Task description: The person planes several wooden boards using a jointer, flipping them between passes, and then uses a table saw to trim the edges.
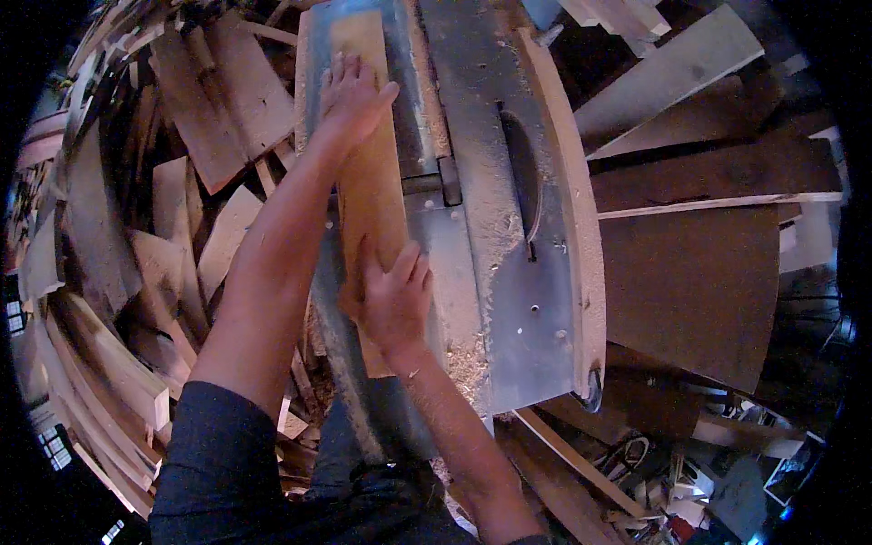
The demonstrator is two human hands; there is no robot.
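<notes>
A long wooden board point(374, 195) lies lengthwise on the metal bed of a woodworking machine point(445, 309). On its far part rests my left hand point(352, 98), palm down, fingers stretched forward and thumb out over the right edge. My right hand point(396, 300) grips the near part, its fingers bent along the right edge and thumb on top. Beside the board, a dark cross slot with a small block point(449, 182) shows in the bed. To the right, a round saw blade point(521, 173) stands up through the dusty table.
A wooden rail point(568, 209) runs along the machine's right side. Sawdust point(465, 368) coats the bed and gathers near its front. Offcuts point(173, 245) are heaped on the left. Wide planks point(690, 282) lie at the right, with clutter point(690, 490) at the lower right.
</notes>
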